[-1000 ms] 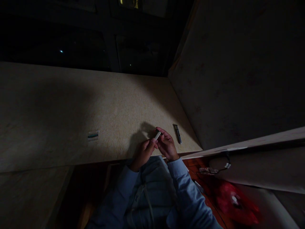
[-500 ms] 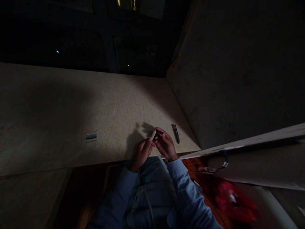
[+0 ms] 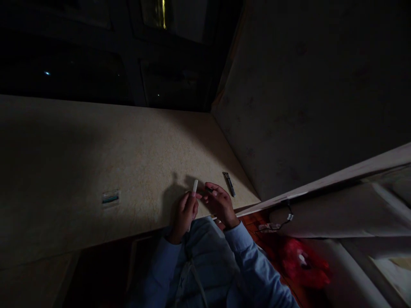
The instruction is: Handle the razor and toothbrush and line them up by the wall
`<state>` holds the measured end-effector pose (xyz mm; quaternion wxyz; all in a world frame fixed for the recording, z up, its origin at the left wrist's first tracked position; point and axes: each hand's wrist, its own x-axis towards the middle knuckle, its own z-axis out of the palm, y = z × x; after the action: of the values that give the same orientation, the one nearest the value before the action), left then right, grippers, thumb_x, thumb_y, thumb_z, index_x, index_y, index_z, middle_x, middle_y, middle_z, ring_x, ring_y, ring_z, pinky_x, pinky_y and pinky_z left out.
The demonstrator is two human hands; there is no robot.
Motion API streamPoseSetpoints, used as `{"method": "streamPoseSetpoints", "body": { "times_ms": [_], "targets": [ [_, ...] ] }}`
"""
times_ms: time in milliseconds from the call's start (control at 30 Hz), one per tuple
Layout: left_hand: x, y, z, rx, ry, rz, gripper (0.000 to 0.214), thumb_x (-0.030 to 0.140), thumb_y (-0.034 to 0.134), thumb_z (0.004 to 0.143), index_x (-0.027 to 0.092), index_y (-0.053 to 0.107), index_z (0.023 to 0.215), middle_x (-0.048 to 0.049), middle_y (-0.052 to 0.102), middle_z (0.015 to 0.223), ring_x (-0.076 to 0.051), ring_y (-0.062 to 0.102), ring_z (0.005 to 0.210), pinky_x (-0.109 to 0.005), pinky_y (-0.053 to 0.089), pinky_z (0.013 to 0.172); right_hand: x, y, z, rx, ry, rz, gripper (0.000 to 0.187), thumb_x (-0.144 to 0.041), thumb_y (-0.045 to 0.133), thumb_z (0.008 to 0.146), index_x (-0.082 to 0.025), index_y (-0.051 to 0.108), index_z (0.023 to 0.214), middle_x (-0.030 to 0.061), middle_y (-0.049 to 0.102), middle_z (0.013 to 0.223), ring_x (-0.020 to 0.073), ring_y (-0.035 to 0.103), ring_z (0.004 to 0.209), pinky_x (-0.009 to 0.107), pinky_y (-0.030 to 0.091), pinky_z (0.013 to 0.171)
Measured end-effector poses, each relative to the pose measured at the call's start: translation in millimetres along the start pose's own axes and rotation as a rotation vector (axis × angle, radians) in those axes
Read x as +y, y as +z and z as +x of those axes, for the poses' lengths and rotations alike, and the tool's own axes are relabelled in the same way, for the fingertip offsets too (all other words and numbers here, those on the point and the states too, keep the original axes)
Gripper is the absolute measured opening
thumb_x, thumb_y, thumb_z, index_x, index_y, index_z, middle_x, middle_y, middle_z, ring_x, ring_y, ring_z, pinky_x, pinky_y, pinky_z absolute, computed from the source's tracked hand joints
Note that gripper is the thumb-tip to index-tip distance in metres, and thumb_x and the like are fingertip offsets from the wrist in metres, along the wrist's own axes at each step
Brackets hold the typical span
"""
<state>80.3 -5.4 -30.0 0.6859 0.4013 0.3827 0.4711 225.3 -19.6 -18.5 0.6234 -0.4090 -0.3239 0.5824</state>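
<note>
In the head view my left hand (image 3: 185, 211) is closed around a slim white pen-like stick (image 3: 195, 186), held nearly upright just over the table's front edge. Its rounded upper end sticks out above my thumb, and a little shows below the fist. To the right, my right hand (image 3: 222, 203) pinches a small dark piece (image 3: 209, 189) between thumb and fingers; it looks like a cap, but the dimness hides its detail. A gap separates the two pieces. Beyond my right hand a dark pen (image 3: 230, 185) with a silvery part lies on the table.
On the pale marbled table (image 3: 138, 158), a small clear packet (image 3: 111, 199) with a teal strip lies to the left. A wall panel (image 3: 289, 128) bounds the right side. Below it are a cable (image 3: 284, 222) and a red plastic bag (image 3: 302, 265). Dark window panes (image 3: 80, 64) stand behind.
My hands have drawn apart; the dark piece is now separated from the white stick, which stands more upright in my left hand. The camera has turned slightly right.
</note>
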Motion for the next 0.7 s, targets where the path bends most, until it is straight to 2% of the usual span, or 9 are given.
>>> {"method": "streamPoseSetpoints", "body": {
  "times_ms": [100,167,300,367,433,467,567,700],
  "targets": [
    [3.7,0.4,-0.6,-0.007,-0.015,-0.02,0.054,0.07,0.06,0.081,0.017,0.061,0.09,0.0093,0.039,0.05,-0.004,0.028,0.035,-0.017,0.02,0.033,-19.7,-14.8,-8.9,0.064,-0.072,-0.235,0.039,-0.042,0.079,0.077,-0.025,0.074,0.111,0.0068,0.073,0.113,0.0208,0.068,0.092,0.034,0.055,0.082],
    [4.1,-0.6,-0.6,-0.01,-0.018,-0.04,0.055,0.071,0.061,0.08,0.017,0.06,0.09,0.0094,0.039,0.05,-0.004,0.028,0.035,-0.017,0.02,0.033,-36.6,-32.5,-9.8,0.08,-0.12,-0.409,0.041,-0.041,0.079,0.077,-0.025,0.073,0.114,0.0076,0.074,0.116,0.0242,0.067,0.104,0.037,0.055,0.087],
    [2.9,-4.0,0.0,-0.025,-0.015,-0.052,0.052,0.067,0.059,0.084,0.016,0.061,0.094,0.0088,0.041,0.051,-0.004,0.03,0.035,-0.016,0.021,0.034,-71.0,-83.6,2.1,0.093,-0.231,-0.798,0.04,-0.039,0.071,0.084,-0.022,0.069,0.12,0.0109,0.072,0.122,0.0235,0.069,0.101,0.037,0.056,0.086],
    [2.8,-5.1,0.3,-0.038,-0.009,-0.058,0.05,0.065,0.059,0.085,0.016,0.061,0.094,0.0086,0.042,0.052,-0.004,0.031,0.035,-0.016,0.022,0.033,-85.0,-109.9,12.0,0.103,-0.291,-1.049,0.04,-0.034,0.065,0.087,-0.018,0.066,0.124,0.0119,0.075,0.112,0.0221,0.071,0.093,0.035,0.057,0.083],
    [3.0,-5.3,0.6,-0.044,-0.012,-0.073,0.05,0.065,0.06,0.084,0.016,0.061,0.094,0.0087,0.042,0.052,-0.004,0.031,0.034,-0.016,0.022,0.033,-94.5,-130.4,21.7,0.107,-0.289,-1.323,0.04,-0.022,0.059,0.088,-0.013,0.065,0.126,0.0125,0.077,0.099,0.0229,0.073,0.087,0.033,0.057,0.079],
    [3.2,-5.1,0.8,-0.044,-0.017,-0.082,0.05,0.065,0.061,0.084,0.016,0.061,0.094,0.0088,0.042,0.053,-0.003,0.031,0.034,-0.016,0.022,0.033,-97.3,-137.4,25.9,0.09,-0.262,-1.457,0.041,-0.018,0.057,0.088,-0.014,0.064,0.128,0.0127,0.077,0.1,0.0236,0.073,0.089,0.033,0.057,0.08],
    [3.7,-4.4,0.9,-0.036,-0.027,-0.097,0.05,0.065,0.062,0.083,0.016,0.061,0.092,0.009,0.041,0.052,-0.003,0.03,0.034,-0.016,0.021,0.033,-98.4,-146.7,34.9,0.005,-0.165,-1.734,0.042,-0.01,0.052,0.089,-0.017,0.066,0.127,0.0139,0.076,0.111,0.0257,0.074,0.098,0.032,0.057,0.085],
    [5.1,-3.8,0.1,-0.028,-0.035,-0.098,0.052,0.067,0.062,0.081,0.016,0.061,0.091,0.0092,0.041,0.052,-0.003,0.029,0.034,-0.016,0.021,0.033,-93.3,-146.2,40.1,-0.089,-0.093,-1.828,0.043,-0.007,0.048,0.091,-0.02,0.066,0.128,0.0137,0.073,0.122,0.0264,0.073,0.105,0.032,0.056,0.09]
  ]
}}
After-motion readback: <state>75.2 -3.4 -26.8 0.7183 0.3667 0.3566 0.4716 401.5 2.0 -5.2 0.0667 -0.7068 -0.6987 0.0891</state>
